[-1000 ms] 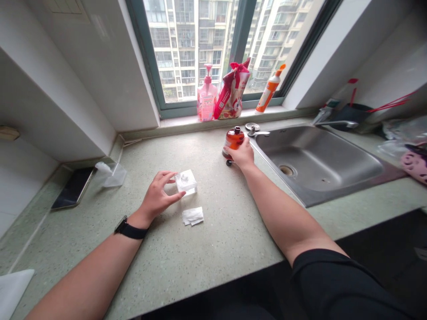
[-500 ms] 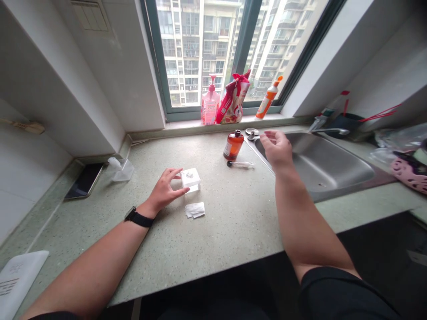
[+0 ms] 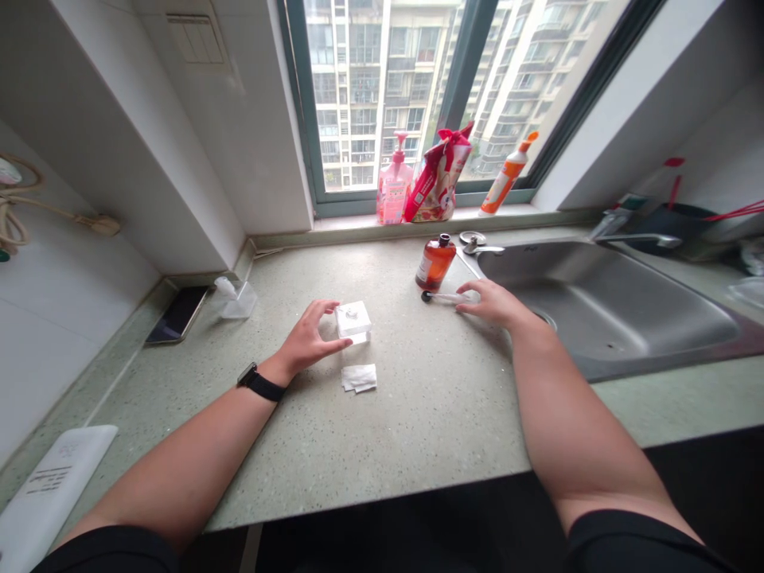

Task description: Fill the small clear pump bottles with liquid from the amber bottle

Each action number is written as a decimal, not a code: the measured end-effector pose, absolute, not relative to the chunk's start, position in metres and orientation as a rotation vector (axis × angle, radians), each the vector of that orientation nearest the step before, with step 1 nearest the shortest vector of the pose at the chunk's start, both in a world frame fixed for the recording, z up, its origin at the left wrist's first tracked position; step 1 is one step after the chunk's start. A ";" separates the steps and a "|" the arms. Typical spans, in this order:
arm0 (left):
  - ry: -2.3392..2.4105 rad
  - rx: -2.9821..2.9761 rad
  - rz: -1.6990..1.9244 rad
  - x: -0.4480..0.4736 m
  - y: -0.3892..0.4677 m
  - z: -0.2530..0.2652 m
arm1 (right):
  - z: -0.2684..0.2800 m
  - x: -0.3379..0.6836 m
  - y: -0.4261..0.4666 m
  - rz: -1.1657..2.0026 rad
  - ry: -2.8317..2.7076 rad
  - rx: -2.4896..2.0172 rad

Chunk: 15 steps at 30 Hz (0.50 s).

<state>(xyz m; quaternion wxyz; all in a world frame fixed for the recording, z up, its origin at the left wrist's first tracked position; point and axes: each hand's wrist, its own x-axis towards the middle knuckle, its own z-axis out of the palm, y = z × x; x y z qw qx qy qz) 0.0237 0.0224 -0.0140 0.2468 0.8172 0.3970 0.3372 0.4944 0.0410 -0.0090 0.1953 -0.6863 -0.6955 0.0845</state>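
Observation:
My left hand (image 3: 307, 338) holds a small clear square container (image 3: 353, 320) with a white top, thumb at its front and fingertips at its back left edge. A folded white tissue (image 3: 359, 378) lies just in front of it on the counter. To the right, my right hand (image 3: 489, 302) reaches down over a clear dropper (image 3: 445, 297) with a black end. Its thumb and fingers are apart, one on either side of the clear tube, and part of the tube is hidden. Behind the dropper stands an uncapped amber bottle (image 3: 435, 264) with a white label.
A steel sink (image 3: 633, 294) with a tap lies at right. A phone (image 3: 177, 315) and a clear bottle (image 3: 235, 300) are at the back left, a white plastic case (image 3: 65, 485) at front left. Pump bottle (image 3: 394, 187), red bag (image 3: 438, 179) and orange bottle (image 3: 507, 179) line the sill.
My right hand has come down and towards me from beside the sink's back edge to the dropper. My left hand stays at the square container. The view has shifted a little.

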 end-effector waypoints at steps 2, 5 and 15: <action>1.084 2.233 0.921 0.024 0.023 -0.014 | -0.011 0.493 0.041 0.245 -1.959 -1.920; 1.092 2.244 0.926 0.024 0.022 -0.014 | -0.007 0.490 0.039 0.233 -1.917 -1.920; 1.112 2.241 0.928 0.027 0.023 -0.013 | 0.027 0.364 -0.003 0.286 -2.258 -1.274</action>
